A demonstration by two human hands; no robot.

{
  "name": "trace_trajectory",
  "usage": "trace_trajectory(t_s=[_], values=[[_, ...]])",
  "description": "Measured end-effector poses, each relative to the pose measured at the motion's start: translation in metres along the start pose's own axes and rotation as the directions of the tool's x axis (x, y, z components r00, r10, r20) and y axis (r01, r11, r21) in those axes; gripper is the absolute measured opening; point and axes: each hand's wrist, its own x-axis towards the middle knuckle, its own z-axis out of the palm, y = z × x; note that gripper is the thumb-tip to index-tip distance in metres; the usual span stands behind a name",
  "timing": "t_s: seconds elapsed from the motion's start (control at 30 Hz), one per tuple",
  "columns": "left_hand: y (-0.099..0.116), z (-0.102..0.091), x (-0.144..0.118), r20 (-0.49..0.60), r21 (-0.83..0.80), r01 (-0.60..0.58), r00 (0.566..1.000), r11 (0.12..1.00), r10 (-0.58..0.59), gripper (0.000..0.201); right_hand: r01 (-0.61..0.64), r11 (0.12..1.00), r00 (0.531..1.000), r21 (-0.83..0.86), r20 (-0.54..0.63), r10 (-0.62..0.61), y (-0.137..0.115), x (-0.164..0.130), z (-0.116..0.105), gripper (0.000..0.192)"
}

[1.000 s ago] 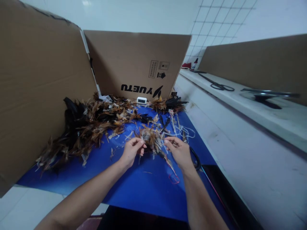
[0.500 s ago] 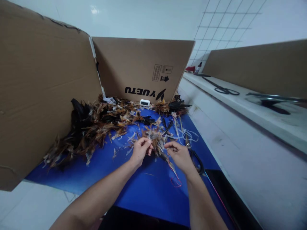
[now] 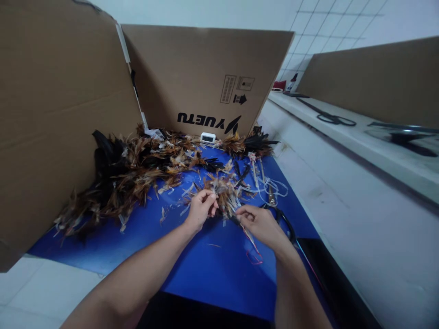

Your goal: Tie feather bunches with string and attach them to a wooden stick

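Between my hands on the blue tabletop (image 3: 212, 260) lies a bundle of brown and grey feathers (image 3: 224, 194). My left hand (image 3: 202, 208) is closed in a pinch at the bundle's left side, with feathers at its fingertips. On the other side, my right hand (image 3: 259, 224) has thumb and fingers drawn together by the bundle's lower right edge; whatever they hold is too small to make out. A pink-red thread (image 3: 254, 258) trails from under the right hand and ends in a loose loop.
A long heap of brown and black feathers (image 3: 137, 173) lies along the left cardboard panel (image 3: 61, 114). At the back stand a small white digital display (image 3: 207, 138) and a printed cardboard panel (image 3: 171, 73). Clear plastic strips (image 3: 270, 189) and black-handled scissors (image 3: 288, 224) lie to the right.
My right hand has moved slightly down against the bundle's lower right edge. The left hand keeps its pinch. The camera view has tilted down a little.
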Motion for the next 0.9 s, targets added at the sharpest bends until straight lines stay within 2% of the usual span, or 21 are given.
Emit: trace_trajectory(t_s=[0.17, 0.37, 0.57, 0.77, 0.9], values=[[-0.001, 0.000, 0.000, -0.009, -0.010, -0.018, 1.000, 1.000, 0.018, 0.028, -0.005, 0.953, 0.997, -0.302, -0.078, -0.020, 0.007, 0.005, 0.006, 0.011], [0.001, 0.004, -0.003, 0.006, 0.022, 0.000, 1.000, 1.000, 0.000, 0.030, 0.024, 0.912, 0.995, -0.409, -0.078, -0.061, 0.004, 0.008, 0.024, 0.006], [0.002, 0.005, -0.005, 0.028, 0.041, 0.008, 1.000, 0.999, -0.009, 0.028, 0.065, 0.933, 0.996, -0.355, -0.040, -0.085, -0.004, 0.007, 0.032, 0.011], [0.003, 0.005, -0.006, 0.099, 0.020, -0.018, 0.995, 1.000, 0.016, 0.027, 0.168, 0.965, 0.986, -0.199, 0.014, -0.169, -0.011, 0.005, 0.031, 0.011], [0.003, 0.004, -0.005, 0.094, 0.020, -0.034, 0.995, 0.999, 0.032, 0.027, 0.200, 0.974, 0.980, -0.104, 0.034, -0.197, -0.016, 0.004, 0.027, 0.013]])
